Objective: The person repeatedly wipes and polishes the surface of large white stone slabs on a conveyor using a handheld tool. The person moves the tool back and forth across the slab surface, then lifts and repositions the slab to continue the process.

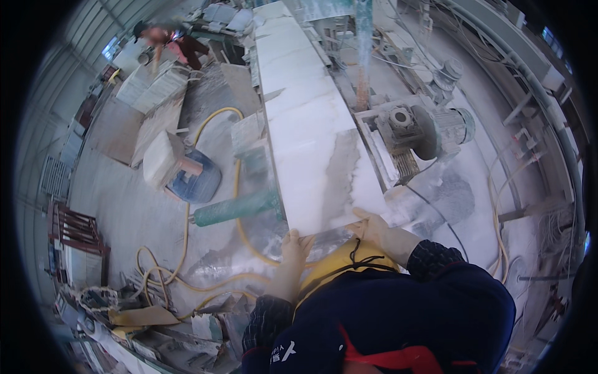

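Note:
A long white stone slab (305,146) with grey and brown veins runs away from me, its near end just in front of my waist. At the left part of that near edge, my left hand (297,250) grips the slab, thumb up at the rim. My right hand (380,232) clasps the right near corner, its thumb lying on top and its fingers mostly under the edge. Both hands look pale, and I cannot tell whether they are gloved. A yellow apron (339,265) with a dark tie shows between my forearms.
A grey motor (445,128) stands right of the slab; a green cylinder (237,209) juts out on the left. Yellow hose (187,230) loops over the floor by a blue barrel (198,177). Stone offcuts (180,343) lie lower left. Another person (174,45) bends over slabs at the far left.

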### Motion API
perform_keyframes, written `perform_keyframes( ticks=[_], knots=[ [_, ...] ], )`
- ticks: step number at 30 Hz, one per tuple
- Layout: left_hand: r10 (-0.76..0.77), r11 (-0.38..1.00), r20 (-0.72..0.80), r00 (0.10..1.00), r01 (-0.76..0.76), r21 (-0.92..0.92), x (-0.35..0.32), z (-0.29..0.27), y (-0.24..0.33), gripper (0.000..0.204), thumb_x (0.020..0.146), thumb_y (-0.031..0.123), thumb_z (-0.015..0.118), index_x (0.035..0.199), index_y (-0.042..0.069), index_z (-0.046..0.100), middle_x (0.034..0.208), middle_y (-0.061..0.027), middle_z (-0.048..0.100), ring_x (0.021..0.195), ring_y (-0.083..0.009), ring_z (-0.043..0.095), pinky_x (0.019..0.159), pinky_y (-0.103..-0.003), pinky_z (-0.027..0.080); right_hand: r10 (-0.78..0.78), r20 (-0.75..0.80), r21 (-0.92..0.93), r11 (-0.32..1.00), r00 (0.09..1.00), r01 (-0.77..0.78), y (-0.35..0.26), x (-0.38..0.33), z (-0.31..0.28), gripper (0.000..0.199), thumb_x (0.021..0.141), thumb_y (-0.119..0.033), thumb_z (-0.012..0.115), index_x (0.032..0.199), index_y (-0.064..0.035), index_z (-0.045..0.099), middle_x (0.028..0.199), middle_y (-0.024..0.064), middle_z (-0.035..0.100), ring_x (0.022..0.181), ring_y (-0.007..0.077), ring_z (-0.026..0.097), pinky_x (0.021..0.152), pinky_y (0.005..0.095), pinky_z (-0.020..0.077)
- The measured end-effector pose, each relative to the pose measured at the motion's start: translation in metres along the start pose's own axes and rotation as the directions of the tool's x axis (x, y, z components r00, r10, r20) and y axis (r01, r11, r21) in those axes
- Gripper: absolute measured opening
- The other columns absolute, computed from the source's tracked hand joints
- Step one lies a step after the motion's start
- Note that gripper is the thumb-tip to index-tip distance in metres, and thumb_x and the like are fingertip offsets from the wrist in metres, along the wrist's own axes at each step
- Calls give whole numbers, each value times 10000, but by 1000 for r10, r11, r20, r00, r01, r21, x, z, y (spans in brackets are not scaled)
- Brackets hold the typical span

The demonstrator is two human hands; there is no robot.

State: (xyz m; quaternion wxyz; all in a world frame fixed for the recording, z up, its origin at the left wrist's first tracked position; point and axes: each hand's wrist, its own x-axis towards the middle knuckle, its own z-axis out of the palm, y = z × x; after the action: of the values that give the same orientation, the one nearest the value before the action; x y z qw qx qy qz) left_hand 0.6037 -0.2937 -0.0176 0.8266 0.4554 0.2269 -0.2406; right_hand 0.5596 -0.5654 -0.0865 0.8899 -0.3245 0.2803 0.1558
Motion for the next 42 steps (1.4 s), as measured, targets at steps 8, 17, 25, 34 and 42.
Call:
perform_keyframes(
  ticks=[8, 17, 25, 34, 42],
  knots=[
    [144, 949, 26, 989, -146, 281, 15, -6, -8, 364, 1049, 257, 454, 1279, -24, 443, 1174, -215, 614, 1049, -334, 662, 899, -415, 586, 160, 75, -147, 978, 984, -148, -36, -46, 26, 440, 967, -283, 633, 1277, 17, 543, 1210, 193, 634, 1116, 334, 634, 982, 427, 531],
    [9, 998, -59, 998, -13, -59, 19, 4, -2, 446, 1041, 271, 474, 1344, -48, 404, 1296, -249, 545, 1160, -361, 603, 986, -436, 538, -272, 406, -868, 184, 873, 461, -53, -91, 139, 333, 970, -260, 590, 1184, -18, 672, 1176, 139, 677, 1069, 254, 645, 937, 336, 488],
    [-168, 953, -91, 982, 138, -271, 10, 14, 16, 565, 1026, 382, 470, 1305, -106, 404, 1336, -249, 466, 1284, -401, 464, 1080, -488, 425, -142, 840, -491, -611, 523, 622, -17, 1, 162, 412, 940, -274, 526, 1327, -150, 598, 1463, 105, 490, 1410, 291, 359, 1185, 464, 198],
    [-107, 956, -9, 994, 100, -274, 11, 18, 21, 556, 1045, 362, 421, 1394, -66, 354, 1427, -257, 408, 1358, -418, 391, 1163, -506, 340, -111, 838, -467, -653, 535, 596, -56, -15, 111, 413, 936, -253, 565, 1336, -155, 593, 1484, 95, 473, 1410, 299, 359, 1177, 479, 217],
    [-121, 950, -47, 991, 102, -296, 22, 14, 16, 550, 1045, 362, 406, 1405, -52, 377, 1381, -252, 477, 1363, -410, 394, 1150, -505, 359, -626, 614, -782, -566, 480, 263, -104, -86, 2, 387, 911, -200, 598, 1276, -72, 615, 1343, 158, 579, 1288, 339, 503, 1105, 456, 363]
  ],
)
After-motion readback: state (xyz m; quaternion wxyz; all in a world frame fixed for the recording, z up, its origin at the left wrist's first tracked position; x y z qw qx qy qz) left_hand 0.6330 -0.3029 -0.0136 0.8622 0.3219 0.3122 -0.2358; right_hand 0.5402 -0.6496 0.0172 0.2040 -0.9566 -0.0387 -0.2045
